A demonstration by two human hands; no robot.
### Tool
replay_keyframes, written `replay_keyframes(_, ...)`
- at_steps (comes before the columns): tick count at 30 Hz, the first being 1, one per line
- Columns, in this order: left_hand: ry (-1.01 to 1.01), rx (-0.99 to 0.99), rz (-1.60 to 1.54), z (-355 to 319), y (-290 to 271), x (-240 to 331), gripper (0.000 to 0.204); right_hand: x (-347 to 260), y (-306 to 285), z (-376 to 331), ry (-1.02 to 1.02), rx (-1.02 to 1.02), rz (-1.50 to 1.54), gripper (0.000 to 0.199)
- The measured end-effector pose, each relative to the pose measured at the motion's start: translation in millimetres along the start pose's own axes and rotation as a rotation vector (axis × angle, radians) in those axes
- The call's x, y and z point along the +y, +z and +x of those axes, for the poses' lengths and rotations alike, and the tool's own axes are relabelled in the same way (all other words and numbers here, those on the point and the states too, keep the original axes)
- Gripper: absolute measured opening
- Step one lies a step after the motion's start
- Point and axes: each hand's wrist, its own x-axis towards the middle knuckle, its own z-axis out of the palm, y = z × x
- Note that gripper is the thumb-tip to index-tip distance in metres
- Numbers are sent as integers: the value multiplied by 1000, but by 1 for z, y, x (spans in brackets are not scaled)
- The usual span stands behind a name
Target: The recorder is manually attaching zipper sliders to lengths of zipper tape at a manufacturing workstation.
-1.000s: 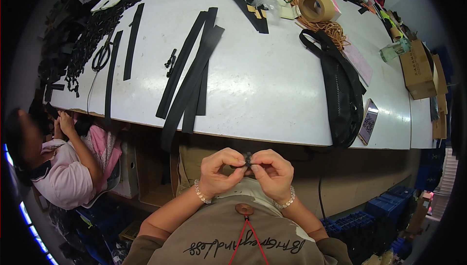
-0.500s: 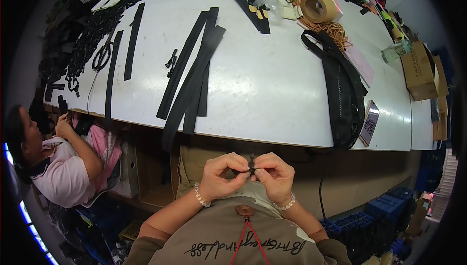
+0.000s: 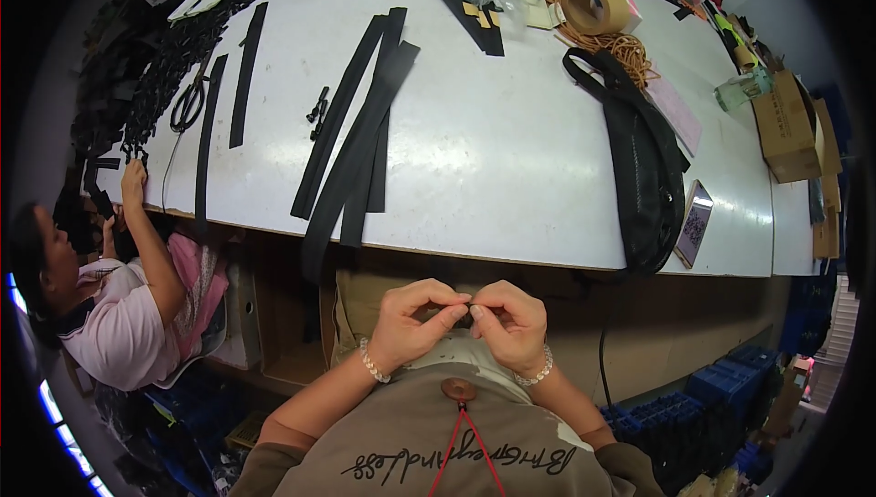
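My left hand and my right hand meet in front of my body, just off the table's near edge. Thumb and forefinger of each are pinched together around a small black piece, now almost wholly covered by the fingertips. Beyond them on the white table lie several long black strips, crossing one another, one end hanging over the edge. Left of these is a little group of small black parts. A long black bag with a strap lies to the right.
At the left a co-worker reaches up to a heap of black pieces. Black-handled scissors lie near. Far right hold a tape roll, tan cord, a phone and cardboard boxes.
My fingertips have closed in, covering the small black piece that showed between them. The co-worker's arm has risen from the table edge to the black heap. The view has shifted slightly.
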Motion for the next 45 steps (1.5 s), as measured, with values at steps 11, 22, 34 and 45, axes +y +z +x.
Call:
replay_keyframes(11, -437, 104, -159, 11, 9, -24, 14, 42, 9, 1, 417, 183, 509, 7)
replay_keyframes(22, -699, 273, -438, 22, 19, -41, 10, 58, 5, 7, 564, 357, 696, 6)
replay_keyframes(34, -697, 304, -450, 23, 27, -46, 9, 61, 23, 10, 499, 583, 702, 6)
replay_keyframes(45, -487, 20, -240, 22, 3, 17, 25, 11, -2, 4, 343, 161, 329, 6)
